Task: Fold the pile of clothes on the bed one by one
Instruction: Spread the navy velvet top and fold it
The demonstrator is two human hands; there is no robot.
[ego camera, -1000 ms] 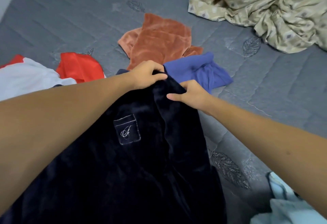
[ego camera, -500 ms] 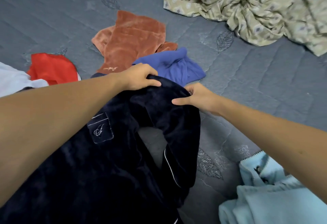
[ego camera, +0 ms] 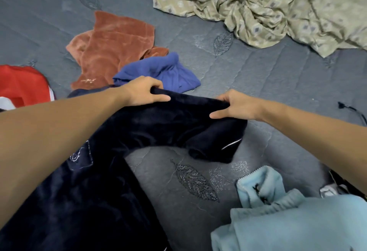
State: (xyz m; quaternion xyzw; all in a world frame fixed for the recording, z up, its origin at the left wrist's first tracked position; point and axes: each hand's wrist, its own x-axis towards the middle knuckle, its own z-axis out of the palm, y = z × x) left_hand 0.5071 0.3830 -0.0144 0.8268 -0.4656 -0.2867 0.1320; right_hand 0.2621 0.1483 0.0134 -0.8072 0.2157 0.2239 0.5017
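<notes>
A dark navy velvet garment point(ego camera: 95, 201) with a small embroidered pocket lies across the grey bed point(ego camera: 258, 84) in front of me. My left hand point(ego camera: 144, 91) grips its top edge, fingers curled over the fabric. My right hand point(ego camera: 238, 105) pinches the same edge further right, and a sleeve with white piping hangs below it. Beyond my hands lie a blue garment point(ego camera: 164, 72) and a rust-orange velvet piece point(ego camera: 113, 46). A red and white garment point(ego camera: 21, 84) sits at the far left.
A crumpled beige patterned sheet point(ego camera: 268, 6) fills the far right of the bed. A light blue fleece garment point(ego camera: 288, 221) lies at the near right. A thin black cord point(ego camera: 355, 111) shows at the right edge.
My hands have drawn apart along the navy garment's top edge, spreading it. The right hand moved right, pulling the sleeve out and baring more mattress beneath. The view shifted right.
</notes>
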